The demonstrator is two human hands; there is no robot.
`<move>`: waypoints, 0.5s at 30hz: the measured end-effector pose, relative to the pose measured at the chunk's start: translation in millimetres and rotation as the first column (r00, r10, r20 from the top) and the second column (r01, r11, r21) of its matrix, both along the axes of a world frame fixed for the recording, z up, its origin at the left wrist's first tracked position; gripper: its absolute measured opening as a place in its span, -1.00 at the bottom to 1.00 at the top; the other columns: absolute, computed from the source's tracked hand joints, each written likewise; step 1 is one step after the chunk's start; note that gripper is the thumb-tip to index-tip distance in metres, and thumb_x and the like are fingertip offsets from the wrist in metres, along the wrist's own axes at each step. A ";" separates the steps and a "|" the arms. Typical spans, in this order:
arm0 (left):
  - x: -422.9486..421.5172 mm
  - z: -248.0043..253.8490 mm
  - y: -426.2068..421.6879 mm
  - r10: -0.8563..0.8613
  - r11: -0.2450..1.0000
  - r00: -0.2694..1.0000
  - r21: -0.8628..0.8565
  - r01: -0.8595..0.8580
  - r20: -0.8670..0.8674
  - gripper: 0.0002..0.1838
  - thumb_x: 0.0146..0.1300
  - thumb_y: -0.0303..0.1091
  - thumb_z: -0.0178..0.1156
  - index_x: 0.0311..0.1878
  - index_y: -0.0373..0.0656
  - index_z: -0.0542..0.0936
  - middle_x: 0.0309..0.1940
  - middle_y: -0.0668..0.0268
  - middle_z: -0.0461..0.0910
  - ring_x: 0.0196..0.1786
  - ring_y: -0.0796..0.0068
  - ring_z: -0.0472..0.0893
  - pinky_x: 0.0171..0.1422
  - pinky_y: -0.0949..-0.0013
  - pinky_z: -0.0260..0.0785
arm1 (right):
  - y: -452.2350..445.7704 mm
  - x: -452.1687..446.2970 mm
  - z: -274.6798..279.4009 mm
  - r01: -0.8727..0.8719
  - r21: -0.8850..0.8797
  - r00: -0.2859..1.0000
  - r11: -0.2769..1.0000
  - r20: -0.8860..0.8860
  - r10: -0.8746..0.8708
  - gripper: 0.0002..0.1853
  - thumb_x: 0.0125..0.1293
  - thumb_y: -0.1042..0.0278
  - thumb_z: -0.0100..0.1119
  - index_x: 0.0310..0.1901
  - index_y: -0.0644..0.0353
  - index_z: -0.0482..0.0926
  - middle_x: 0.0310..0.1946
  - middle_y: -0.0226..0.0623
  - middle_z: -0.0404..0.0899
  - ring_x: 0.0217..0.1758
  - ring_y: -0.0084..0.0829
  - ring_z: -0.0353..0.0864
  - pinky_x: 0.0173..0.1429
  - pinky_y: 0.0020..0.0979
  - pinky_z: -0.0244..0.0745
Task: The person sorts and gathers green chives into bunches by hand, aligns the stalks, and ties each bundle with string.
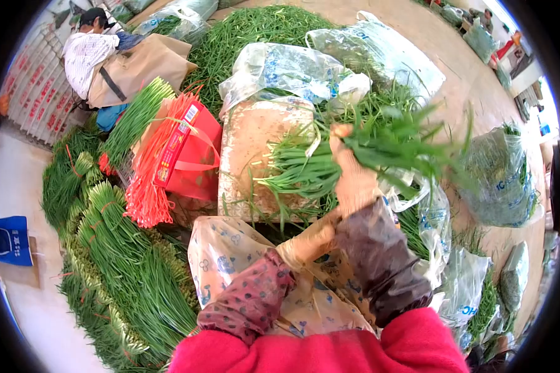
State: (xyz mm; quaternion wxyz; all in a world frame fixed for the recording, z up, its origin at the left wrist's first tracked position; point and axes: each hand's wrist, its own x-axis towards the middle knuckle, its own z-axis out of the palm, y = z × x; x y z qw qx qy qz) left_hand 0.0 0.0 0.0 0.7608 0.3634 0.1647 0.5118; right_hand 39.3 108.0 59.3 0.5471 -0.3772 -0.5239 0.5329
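My right hand (353, 166), in a tan glove, is closed around a bunch of garlic chives (305, 168). The pale stem ends point left over a worn, whitish board (246, 143), and the leafy ends fan out right, blurred. Below it, my gloved left hand (306, 246) is beside my right wrist, with its fingers curled and partly hidden; what they hold, if anything, cannot be seen. Loose chive pieces lie on the board. A printed plastic apron (230, 248) covers my lap under the left hand.
Left of the board, a red box (196, 146) stands beside orange-red ties (148, 180). Tied chive bundles (124, 248) are piled at left. A large chive heap (267, 31) and plastic bags (379, 53) lie behind; more bags (498, 177) stand right. Another person (93, 50) sits back left.
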 end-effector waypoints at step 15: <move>-21.1 67.4 -55.3 0.335 0.844 0.932 -0.482 -0.234 0.136 -0.36 0.20 -0.26 0.20 0.31 -0.36 0.30 -0.08 0.21 0.60 -0.08 0.34 0.59 0.09 0.28 0.48 | -136.1 106.6 30.1 -0.784 0.329 0.554 0.526 0.753 0.355 -0.52 0.04 0.40 0.22 0.09 -0.03 0.58 0.15 -0.38 0.49 0.32 -0.07 0.37 0.42 -0.14 0.23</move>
